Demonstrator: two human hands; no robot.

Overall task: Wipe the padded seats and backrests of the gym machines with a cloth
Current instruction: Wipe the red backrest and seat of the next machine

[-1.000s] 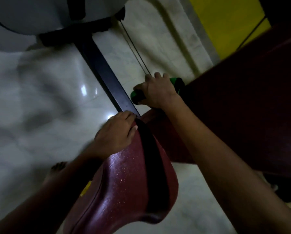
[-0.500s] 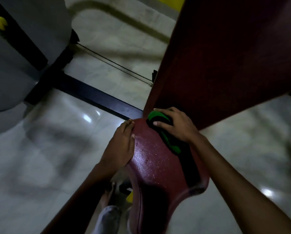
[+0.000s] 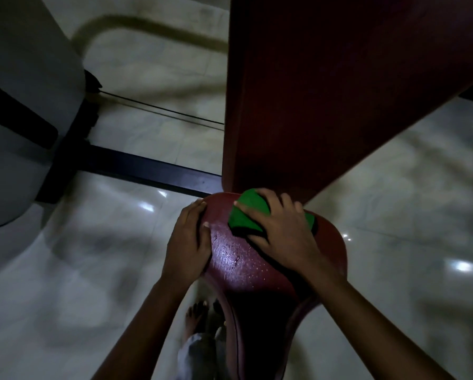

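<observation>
A dark red padded seat (image 3: 246,270) sits low in the middle, its surface speckled with wet drops. Behind it rises the long dark red padded backrest (image 3: 325,91). My right hand (image 3: 282,234) grips a green cloth (image 3: 246,215) and presses it on the seat's far end, close to the backrest's base. My left hand (image 3: 188,242) rests on the seat's left edge, its fingers laid along the rim and thumb on top.
A black steel frame bar (image 3: 147,171) runs along the pale tiled floor (image 3: 92,270) to a grey machine housing (image 3: 24,105) at the left. Two thin cables (image 3: 161,112) stretch from it toward the backrest. My bare foot (image 3: 199,316) shows below the seat.
My right hand brought the green cloth from behind the backrest's base onto the seat and slid it across. The view swung round the seat. My left hand stayed on the seat's left edge.
</observation>
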